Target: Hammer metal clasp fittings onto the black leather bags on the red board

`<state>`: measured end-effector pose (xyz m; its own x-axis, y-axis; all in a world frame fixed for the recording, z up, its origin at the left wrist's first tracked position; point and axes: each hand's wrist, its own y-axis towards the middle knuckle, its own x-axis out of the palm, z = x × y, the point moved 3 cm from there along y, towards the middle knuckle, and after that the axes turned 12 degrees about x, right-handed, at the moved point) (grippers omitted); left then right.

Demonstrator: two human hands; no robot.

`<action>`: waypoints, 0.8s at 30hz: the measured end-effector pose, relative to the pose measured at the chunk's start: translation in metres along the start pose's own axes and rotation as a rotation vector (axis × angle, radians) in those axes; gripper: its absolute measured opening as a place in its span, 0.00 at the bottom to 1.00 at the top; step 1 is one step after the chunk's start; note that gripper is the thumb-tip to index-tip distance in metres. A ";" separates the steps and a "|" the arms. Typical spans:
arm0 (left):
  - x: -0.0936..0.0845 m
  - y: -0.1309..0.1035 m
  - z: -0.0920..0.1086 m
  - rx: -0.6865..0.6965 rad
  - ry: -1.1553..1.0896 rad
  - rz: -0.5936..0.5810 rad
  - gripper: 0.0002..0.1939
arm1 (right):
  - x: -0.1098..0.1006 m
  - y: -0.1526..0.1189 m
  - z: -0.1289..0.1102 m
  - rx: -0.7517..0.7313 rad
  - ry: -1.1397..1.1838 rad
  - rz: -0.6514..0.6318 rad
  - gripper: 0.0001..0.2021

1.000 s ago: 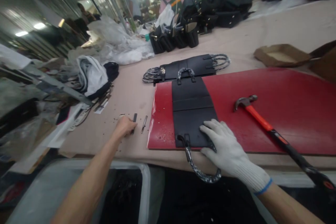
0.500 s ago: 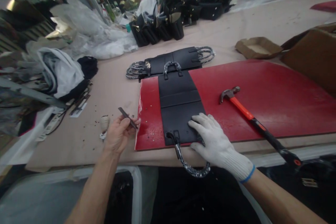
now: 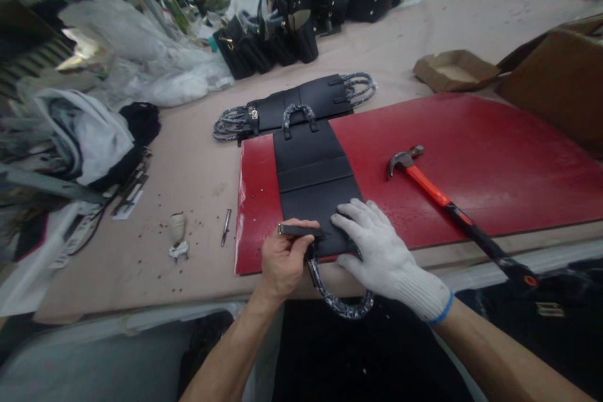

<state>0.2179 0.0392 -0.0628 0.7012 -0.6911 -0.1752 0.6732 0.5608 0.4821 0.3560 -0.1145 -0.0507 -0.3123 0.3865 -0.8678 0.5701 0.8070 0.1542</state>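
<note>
One bare left hand (image 3: 284, 259) gripping a dark metal strip (image 3: 299, 230), its tip unclear, gloved right hand (image 3: 377, 251) flattened, handle (image 3: 336, 301) partly hidden.

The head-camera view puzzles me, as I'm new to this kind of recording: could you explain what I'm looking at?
There is no machine here. A person wears the camera on their head, so it looks down past their own arms. The bare left hand holds a flat dark tool over a black panel; the gloved right hand rests on that panel. Beneath it is a red board, where a claw hammer also lies. The board sits on a covered table.
</note>
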 end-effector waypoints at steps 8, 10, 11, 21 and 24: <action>-0.003 -0.013 -0.008 0.094 0.153 -0.033 0.06 | 0.000 -0.001 0.001 -0.005 0.028 -0.008 0.33; -0.001 -0.011 -0.008 0.090 0.166 -0.043 0.06 | -0.001 0.000 0.001 -0.006 0.034 -0.004 0.33; 0.000 -0.011 -0.007 0.094 0.174 -0.043 0.06 | -0.001 0.000 0.001 -0.005 0.039 -0.002 0.33; 0.000 -0.011 -0.010 0.100 0.183 -0.065 0.06 | 0.001 -0.001 0.001 0.002 0.030 -0.005 0.34; 0.000 -0.011 -0.011 0.087 0.182 -0.069 0.06 | 0.001 0.000 0.000 0.000 0.034 -0.005 0.34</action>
<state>0.2131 0.0378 -0.0778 0.6906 -0.6280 -0.3588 0.7036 0.4684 0.5344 0.3560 -0.1146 -0.0517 -0.3406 0.3971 -0.8522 0.5686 0.8089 0.1497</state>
